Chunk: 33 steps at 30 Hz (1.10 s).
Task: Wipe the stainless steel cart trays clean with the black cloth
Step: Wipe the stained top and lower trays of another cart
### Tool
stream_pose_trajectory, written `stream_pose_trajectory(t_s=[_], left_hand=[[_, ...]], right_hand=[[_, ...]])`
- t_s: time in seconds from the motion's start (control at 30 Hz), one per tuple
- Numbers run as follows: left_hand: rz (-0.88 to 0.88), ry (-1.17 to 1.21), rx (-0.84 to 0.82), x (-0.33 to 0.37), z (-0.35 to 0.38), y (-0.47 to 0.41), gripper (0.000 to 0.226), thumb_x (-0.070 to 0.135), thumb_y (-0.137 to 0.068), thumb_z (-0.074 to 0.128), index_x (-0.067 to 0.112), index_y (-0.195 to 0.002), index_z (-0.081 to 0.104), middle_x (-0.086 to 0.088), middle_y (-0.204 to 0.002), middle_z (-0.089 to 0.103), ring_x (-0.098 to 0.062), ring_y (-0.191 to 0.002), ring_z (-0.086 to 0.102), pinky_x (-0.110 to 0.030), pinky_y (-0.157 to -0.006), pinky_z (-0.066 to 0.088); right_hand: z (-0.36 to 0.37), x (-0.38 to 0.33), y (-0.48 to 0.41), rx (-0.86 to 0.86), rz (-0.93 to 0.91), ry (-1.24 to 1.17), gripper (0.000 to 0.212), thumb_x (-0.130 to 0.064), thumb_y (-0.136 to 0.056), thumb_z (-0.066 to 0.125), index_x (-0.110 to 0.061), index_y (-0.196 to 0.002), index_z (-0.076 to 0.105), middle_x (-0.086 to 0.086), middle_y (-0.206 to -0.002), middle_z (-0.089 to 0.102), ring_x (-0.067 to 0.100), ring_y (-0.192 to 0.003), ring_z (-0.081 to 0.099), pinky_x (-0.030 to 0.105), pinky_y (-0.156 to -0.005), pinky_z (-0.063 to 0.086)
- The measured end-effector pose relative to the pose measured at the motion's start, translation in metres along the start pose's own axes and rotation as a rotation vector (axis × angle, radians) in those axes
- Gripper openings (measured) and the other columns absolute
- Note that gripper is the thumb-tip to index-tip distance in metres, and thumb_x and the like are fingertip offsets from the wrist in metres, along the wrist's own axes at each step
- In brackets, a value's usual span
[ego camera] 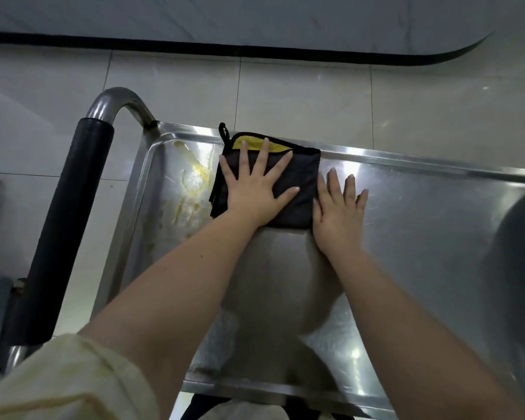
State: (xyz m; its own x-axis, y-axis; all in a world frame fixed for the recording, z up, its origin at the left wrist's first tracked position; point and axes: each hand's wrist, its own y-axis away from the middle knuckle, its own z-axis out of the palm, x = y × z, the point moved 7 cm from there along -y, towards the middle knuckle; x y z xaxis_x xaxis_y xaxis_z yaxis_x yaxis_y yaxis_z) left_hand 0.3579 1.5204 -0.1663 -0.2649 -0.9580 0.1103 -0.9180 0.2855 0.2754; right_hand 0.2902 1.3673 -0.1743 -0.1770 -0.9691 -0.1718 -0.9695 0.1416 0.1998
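A folded black cloth (300,177) with a yellow inner face and a black loop lies near the far rim of the stainless steel cart tray (422,225). My left hand (255,189) presses flat on the cloth, fingers spread. My right hand (338,213) lies flat on the bare steel just right of the cloth, its thumb side against the cloth's right edge. Yellow smears (194,177) streak the tray's left end, directly left of the cloth.
The cart's steel handle with a black foam grip (64,225) stands along the left side. Pale floor tiles (315,95) lie beyond the tray, with a dark baseboard strip (255,50) further back. A dark shadowed shape (519,253) covers the tray's right end.
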Motion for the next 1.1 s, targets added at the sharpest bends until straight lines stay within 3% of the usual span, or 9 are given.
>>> stream_pose_trajectory(t_s=[0.17,0.3,0.5,0.67,0.87,1.1], left_hand=[[-0.064,0.025,0.028,-0.024,-0.006,-0.021,0.075,0.084,-0.084,0.016,0.055,-0.150,-0.007,0.008,-0.164,-0.015,-0.036,-0.148,-0.021,-0.073,-0.108,-0.012],[-0.071,0.013,0.023,-0.034,-0.005,-0.019,0.075,0.083,-0.085,0.014,0.054,-0.150,-0.010,0.005,-0.164,-0.015,-0.037,-0.148,-0.020,-0.074,-0.108,-0.007],[-0.063,0.028,-0.001,-0.045,0.012,0.064,0.073,0.082,-0.086,0.014,0.054,-0.150,-0.009,0.003,-0.165,-0.009,-0.036,-0.149,-0.016,-0.073,-0.109,-0.007],[-0.209,0.021,-0.013,-0.078,0.028,0.137,0.075,0.083,-0.084,0.007,0.053,-0.150,-0.012,0.003,-0.165,-0.011,-0.035,-0.148,-0.018,-0.070,-0.109,-0.010],[-0.226,0.013,-0.001,-0.080,0.029,0.142,0.074,0.082,-0.084,0.006,0.053,-0.149,-0.014,0.002,-0.165,-0.013,-0.038,-0.148,-0.018,-0.073,-0.108,-0.011],[-0.239,0.029,0.048,-0.103,0.019,0.113,0.075,0.084,-0.083,0.016,0.055,-0.150,-0.004,0.003,-0.166,-0.001,-0.036,-0.150,-0.009,-0.071,-0.110,-0.005]], right_hand=[[0.006,0.002,-0.002,-0.038,0.022,0.093,0.060,-0.052,-0.099,0.013,-0.036,-0.157,0.008,-0.001,-0.165,0.004,0.033,-0.150,-0.007,0.053,-0.116,-0.016],[0.008,0.001,-0.004,-0.061,0.030,0.103,0.061,-0.058,-0.100,0.015,-0.041,-0.155,-0.005,-0.003,-0.165,-0.008,0.033,-0.149,-0.016,0.056,-0.117,-0.014],[0.005,-0.002,-0.004,-0.086,0.029,0.093,0.063,-0.060,-0.098,0.014,-0.042,-0.154,-0.008,-0.004,-0.164,-0.012,0.033,-0.149,-0.017,0.054,-0.116,-0.016],[0.004,-0.010,-0.002,-0.142,0.145,0.065,0.059,-0.054,-0.101,0.011,-0.041,-0.154,-0.010,-0.004,-0.164,-0.016,0.036,-0.147,-0.022,0.063,-0.114,-0.012],[0.010,-0.099,-0.009,-0.149,-0.074,-0.013,0.055,-0.047,-0.104,0.013,-0.042,-0.153,-0.011,-0.009,-0.163,-0.017,0.034,-0.147,-0.023,0.065,-0.113,-0.013],[0.023,-0.098,-0.008,-0.097,-0.069,0.040,0.056,-0.052,-0.102,0.011,-0.041,-0.155,-0.004,-0.009,-0.164,-0.009,0.033,-0.149,-0.014,0.063,-0.114,-0.012]])
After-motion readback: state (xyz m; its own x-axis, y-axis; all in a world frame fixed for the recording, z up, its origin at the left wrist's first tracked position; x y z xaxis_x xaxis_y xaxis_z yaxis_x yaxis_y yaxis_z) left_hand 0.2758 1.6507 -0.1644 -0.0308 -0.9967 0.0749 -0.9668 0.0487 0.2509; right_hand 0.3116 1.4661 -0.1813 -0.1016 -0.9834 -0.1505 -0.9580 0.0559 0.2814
